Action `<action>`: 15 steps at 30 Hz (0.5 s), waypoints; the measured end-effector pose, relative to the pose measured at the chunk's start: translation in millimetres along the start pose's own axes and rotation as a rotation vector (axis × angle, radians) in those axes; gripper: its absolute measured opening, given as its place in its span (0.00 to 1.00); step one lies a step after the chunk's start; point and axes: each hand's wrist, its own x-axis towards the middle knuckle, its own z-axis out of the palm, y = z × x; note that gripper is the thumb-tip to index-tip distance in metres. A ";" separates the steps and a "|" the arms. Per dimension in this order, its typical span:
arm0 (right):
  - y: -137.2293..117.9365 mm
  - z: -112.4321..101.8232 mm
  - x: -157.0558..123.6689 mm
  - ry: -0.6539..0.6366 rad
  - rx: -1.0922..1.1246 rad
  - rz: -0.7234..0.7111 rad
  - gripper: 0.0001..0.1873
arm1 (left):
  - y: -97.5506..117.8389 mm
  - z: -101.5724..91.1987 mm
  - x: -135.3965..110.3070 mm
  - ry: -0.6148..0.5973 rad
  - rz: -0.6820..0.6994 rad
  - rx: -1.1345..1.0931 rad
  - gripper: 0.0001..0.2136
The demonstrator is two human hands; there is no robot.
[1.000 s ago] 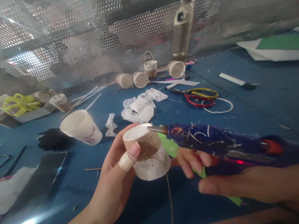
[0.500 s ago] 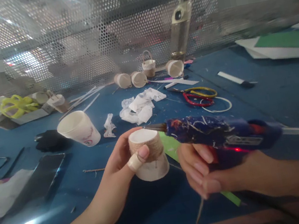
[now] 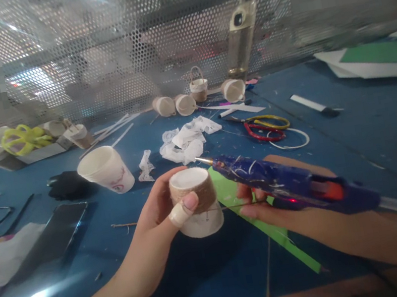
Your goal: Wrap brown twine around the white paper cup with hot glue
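My left hand (image 3: 161,209) grips a small paper cup (image 3: 201,224), narrow end up, its thumb across the front. Brown twine (image 3: 204,193) is wrapped round the cup's upper half; the lower band is bare white. A thin strand of twine runs from the cup toward my right hand (image 3: 265,203). That hand is closed round a blue hot glue gun (image 3: 283,174) with a red light and strings of dried glue on it. Its nozzle points left, just above and behind the cup's rim, apart from it. Under the right hand lies a green paper strip (image 3: 276,239).
Crumpled white lace (image 3: 185,140) lies behind the cup, with a white paper cup (image 3: 104,170) to its left. Scissors (image 3: 264,129) lie beyond the glue gun. Several twine-wrapped cups (image 3: 185,104) and a bottle (image 3: 239,44) stand along the mesh. A phone (image 3: 52,235) is at left.
The glue gun's nozzle has lifted off the cup's rim and tilted upward. My right hand has turned and its fingers now lie near the strand. My left hand and the cup have hardly moved.
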 end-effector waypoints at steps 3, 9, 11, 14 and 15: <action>-2.5 -1.4 -1.8 -0.018 -0.044 0.022 0.12 | 0.7 1.5 -0.1 0.013 0.019 0.008 0.20; -5.5 -1.2 -7.5 0.067 -0.103 -0.061 0.12 | -2.2 -0.3 0.1 0.009 0.047 0.041 0.20; -5.8 0.6 -9.3 0.130 -0.134 -0.113 0.11 | -3.9 -2.1 0.2 -0.006 0.053 0.042 0.19; -7.5 1.4 -11.2 0.168 -0.197 -0.133 0.09 | -5.3 -3.8 0.4 -0.008 0.048 0.048 0.18; -8.2 1.1 -11.5 0.160 -0.210 -0.122 0.09 | -5.4 -3.9 0.5 -0.008 0.047 0.053 0.18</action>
